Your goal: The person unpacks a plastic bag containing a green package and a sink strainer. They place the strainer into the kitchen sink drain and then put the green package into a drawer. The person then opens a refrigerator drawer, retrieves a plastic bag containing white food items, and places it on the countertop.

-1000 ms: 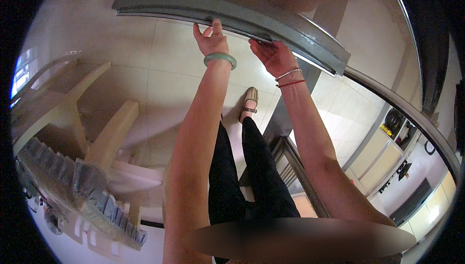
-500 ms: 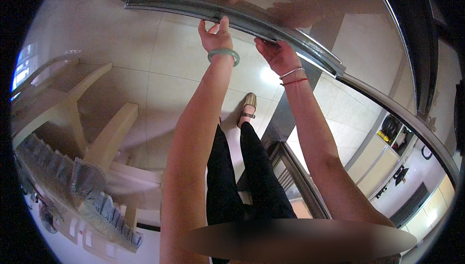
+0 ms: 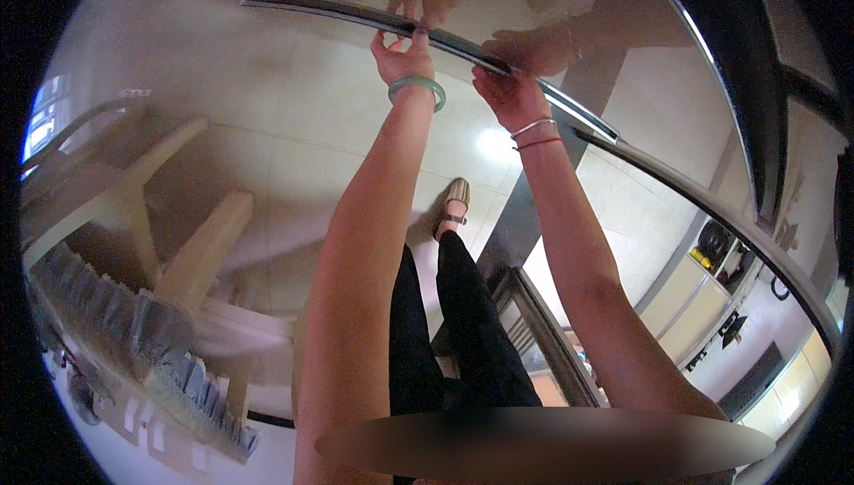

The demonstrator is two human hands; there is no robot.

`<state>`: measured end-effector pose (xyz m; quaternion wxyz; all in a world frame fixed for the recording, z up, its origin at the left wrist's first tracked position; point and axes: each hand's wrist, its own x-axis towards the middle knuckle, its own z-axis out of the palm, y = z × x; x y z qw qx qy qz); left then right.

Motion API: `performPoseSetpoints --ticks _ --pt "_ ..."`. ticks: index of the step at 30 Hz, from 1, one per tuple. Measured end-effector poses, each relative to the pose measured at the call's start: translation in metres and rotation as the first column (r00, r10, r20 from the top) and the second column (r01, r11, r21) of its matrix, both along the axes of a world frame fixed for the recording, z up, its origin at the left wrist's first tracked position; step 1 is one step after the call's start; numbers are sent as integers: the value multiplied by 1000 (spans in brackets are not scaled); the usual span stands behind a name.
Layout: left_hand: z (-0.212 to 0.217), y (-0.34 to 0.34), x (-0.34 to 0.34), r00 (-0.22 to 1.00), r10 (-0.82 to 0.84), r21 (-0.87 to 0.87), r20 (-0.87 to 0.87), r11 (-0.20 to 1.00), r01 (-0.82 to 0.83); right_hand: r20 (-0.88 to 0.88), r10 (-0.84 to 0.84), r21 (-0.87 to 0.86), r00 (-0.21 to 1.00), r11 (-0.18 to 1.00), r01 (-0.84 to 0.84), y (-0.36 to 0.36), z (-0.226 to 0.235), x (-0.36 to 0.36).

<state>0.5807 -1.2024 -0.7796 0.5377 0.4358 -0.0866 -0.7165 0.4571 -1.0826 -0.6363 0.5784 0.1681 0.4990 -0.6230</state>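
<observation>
A long, narrow dark strip (image 3: pixel 320 8) with pale edge lines runs slantwise across the top, along a glossy see-through panel (image 3: pixel 663 84) that mirrors my hands. My left hand (image 3: pixel 405 58), with a green bangle at the wrist, pinches the strip near its middle, thumb on the near side and fingers reaching over it. Further right, my right hand (image 3: pixel 514 98) is closed at the strip's lower edge, its fingertips partly hidden there. A silver bracelet and a red cord circle that wrist. Exactly what the strip belongs to I cannot tell.
Pale wooden chair-like frames (image 3: pixel 200 249) and grey ruffled cloth (image 3: pixel 133 316) stand at the left. Below my right arm is a dark-framed panel (image 3: pixel 551 334). A cabinet with shelves (image 3: pixel 689 298) is at the right. My shoe (image 3: pixel 456 200) rests on the tiled floor (image 3: pixel 347 120).
The strip has turned and looks much thinner, its broad dark face gone from sight. Both hands have shifted slightly right, and the left fingers now reach over the strip.
</observation>
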Motion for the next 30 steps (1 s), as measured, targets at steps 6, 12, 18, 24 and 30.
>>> performPoseSetpoints --ticks 6,12,18,24,30 --pt "30 -7 -20 878 205 430 -432 903 1 3 -40 37 999 999 39 8 -11 -17" --pt "40 -18 2 733 316 471 -603 882 7 -116 48 -1 992 999 -49 3 -9 -5" --pt "148 51 0 913 -352 219 204 926 308 224 -39 -113 974 991 66 52 0 -26" --pt "294 88 30 937 -287 29 201 957 287 -137 97 -181 986 976 -121 68 174 14" --pt "387 62 0 906 -207 -9 369 974 226 -14 -47 -346 999 937 39 55 272 8"
